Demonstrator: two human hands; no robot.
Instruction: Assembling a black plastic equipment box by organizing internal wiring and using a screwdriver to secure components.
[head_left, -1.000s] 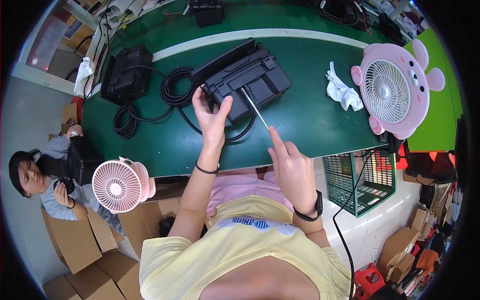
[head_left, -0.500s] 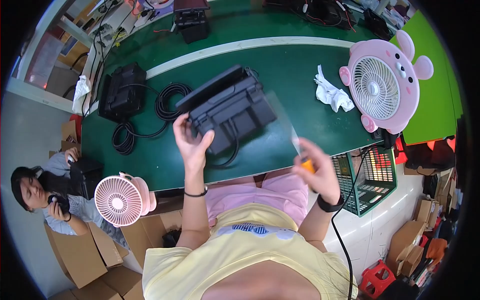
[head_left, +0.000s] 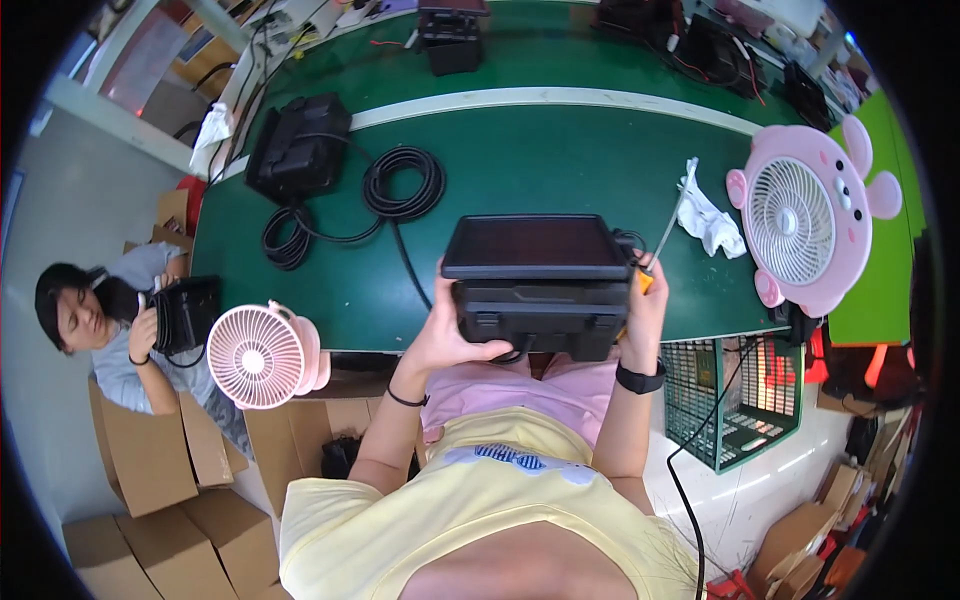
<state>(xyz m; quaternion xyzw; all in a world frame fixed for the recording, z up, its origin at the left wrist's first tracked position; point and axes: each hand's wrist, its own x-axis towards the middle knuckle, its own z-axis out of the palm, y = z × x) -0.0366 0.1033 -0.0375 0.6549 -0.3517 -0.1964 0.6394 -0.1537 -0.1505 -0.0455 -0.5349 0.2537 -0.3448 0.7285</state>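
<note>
A black box-shaped device (head_left: 540,303), with a dark flat panel on its top and latches on the side toward me, is held up at the near table edge between both hands. My left hand (head_left: 440,335) wraps its left end, thumb along the lower front. At the right end my right hand (head_left: 645,318) supports the device and also grips a screwdriver (head_left: 646,283). Its orange-yellow handle lies against the palm, and the long thin shaft points up and away. Some fingers of both hands are hidden behind the device. A black cable (head_left: 404,187), coiled on the table, runs toward the device.
Another black box device (head_left: 298,147) sits at the table's left. Crumpled white tissue (head_left: 712,222) and a pink animal-shaped fan (head_left: 800,220) are at the right. A smaller pink fan (head_left: 262,357) stands by the left edge, near a seated person (head_left: 140,320). A green crate (head_left: 735,400) stands below right.
The device has been turned level and brought nearer, its panel now up. My right hand has moved from beside it onto its right end, still gripping the screwdriver. The view has shifted.
</note>
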